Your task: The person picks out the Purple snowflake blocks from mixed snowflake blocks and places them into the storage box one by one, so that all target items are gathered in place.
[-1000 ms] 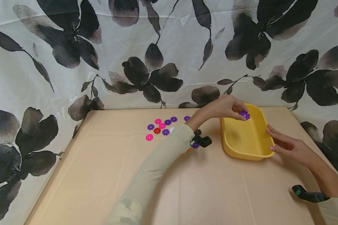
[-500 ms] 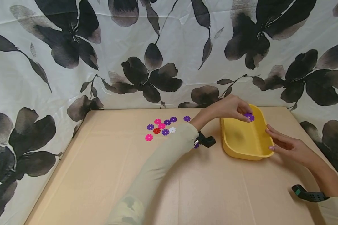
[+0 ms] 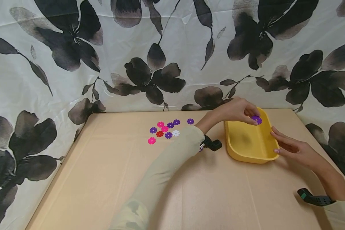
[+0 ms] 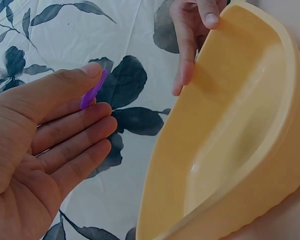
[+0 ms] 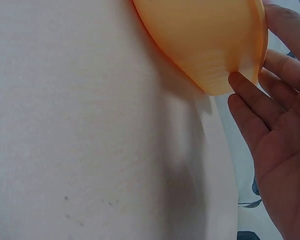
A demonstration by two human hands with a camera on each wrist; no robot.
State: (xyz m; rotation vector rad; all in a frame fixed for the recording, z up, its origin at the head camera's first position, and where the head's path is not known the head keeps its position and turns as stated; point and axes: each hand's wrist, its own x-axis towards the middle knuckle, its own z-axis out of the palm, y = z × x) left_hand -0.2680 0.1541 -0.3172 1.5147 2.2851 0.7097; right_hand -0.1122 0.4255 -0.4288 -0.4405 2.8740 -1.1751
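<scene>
Over the far part of a yellow plastic tub, my left hand pinches a purple notched disc between thumb and fingers. The left wrist view shows that disc nearly edge-on, with the other fingers extended below it. My right hand touches the tub's right side. In the right wrist view its fairly straight fingers lie against the tub's outer wall.
Several purple, pink and red discs and a white one lie on the wooden table, left of the left forearm. Part of another purple piece shows beside the left wristband. Floral cloth hangs behind the table.
My left hand has shifted a little to the right above the tub with the purple disc. Its forearm has uncovered the white disc. The right hand stays in place.
</scene>
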